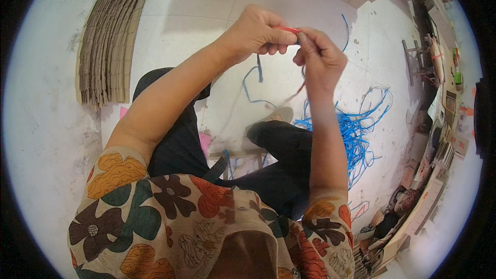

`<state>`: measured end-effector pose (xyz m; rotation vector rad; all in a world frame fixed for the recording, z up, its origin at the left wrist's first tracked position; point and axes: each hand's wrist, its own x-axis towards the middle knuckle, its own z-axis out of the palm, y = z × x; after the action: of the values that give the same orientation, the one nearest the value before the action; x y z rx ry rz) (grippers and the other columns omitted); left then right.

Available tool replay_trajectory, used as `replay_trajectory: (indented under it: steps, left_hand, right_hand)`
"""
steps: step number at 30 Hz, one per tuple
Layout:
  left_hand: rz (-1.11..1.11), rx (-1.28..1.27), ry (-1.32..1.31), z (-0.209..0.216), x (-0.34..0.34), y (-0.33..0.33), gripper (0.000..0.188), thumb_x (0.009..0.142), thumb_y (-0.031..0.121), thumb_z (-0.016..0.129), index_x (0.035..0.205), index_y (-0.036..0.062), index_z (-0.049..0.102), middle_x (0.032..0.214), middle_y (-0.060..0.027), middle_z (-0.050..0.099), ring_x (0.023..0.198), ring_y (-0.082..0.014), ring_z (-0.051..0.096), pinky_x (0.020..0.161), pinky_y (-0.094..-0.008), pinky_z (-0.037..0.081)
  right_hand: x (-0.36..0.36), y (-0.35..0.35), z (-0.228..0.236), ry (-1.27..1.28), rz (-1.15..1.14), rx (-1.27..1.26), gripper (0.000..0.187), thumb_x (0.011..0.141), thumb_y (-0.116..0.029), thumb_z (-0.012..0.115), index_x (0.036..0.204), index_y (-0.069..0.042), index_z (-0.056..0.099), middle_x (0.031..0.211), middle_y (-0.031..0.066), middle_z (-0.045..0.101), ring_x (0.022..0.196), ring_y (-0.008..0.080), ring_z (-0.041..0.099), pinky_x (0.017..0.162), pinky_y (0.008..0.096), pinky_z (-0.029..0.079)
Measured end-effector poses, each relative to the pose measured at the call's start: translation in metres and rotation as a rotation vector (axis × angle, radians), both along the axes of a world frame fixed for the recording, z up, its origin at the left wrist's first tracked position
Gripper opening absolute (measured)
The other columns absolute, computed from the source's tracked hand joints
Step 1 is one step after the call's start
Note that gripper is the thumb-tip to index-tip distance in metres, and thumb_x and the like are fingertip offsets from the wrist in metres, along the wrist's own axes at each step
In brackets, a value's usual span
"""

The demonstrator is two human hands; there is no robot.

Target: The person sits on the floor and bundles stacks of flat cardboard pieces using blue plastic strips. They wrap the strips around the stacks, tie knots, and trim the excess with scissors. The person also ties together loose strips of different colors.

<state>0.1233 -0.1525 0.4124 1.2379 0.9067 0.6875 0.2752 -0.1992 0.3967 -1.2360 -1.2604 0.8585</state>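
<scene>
One red strip [287,29] to see at the far middle of the scene, pinched from both sides. Grasped between thumb and fingers of the left hand [263,31] at left, and between thumb and fingers of the right hand [323,54] just beside it at right. On the near side of the left hand, see a blue strip [260,70]; cannot tell whether held or loose. To the right and nearer, find tangled blue strips [356,137] heaped on the floor [170,51]; to the left, layered brown cardboard [108,44].
</scene>
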Motion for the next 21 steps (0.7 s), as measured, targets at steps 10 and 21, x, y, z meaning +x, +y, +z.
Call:
replay_trajectory:
  steps: [10,21]
  left_hand:
    - [0.096,0.008,-0.026,0.001,-0.006,0.005,0.013,0.075,0.013,0.067,0.074,0.0018,0.062,0.055,-0.0016,0.056,0.040,-0.0030,0.043,0.031,-0.0156,0.026]
    - [0.250,0.390,0.170,-0.019,0.005,0.002,0.014,0.077,0.015,0.065,0.069,0.0031,0.063,0.055,0.0001,0.054,0.044,-0.0030,0.043,0.038,-0.0161,0.029]
  right_hand:
    - [0.033,0.010,0.020,0.525,0.350,-0.515,0.007,0.078,-0.002,0.059,0.079,0.004,0.061,0.059,0.0030,0.053,0.043,0.0053,0.042,0.038,0.0181,0.033]
    - [0.003,0.001,0.004,-0.202,0.066,-0.027,0.017,0.082,-0.014,0.057,0.075,0.002,0.060,0.054,0.0028,0.048,0.051,0.0070,0.040,0.047,0.0241,0.032]
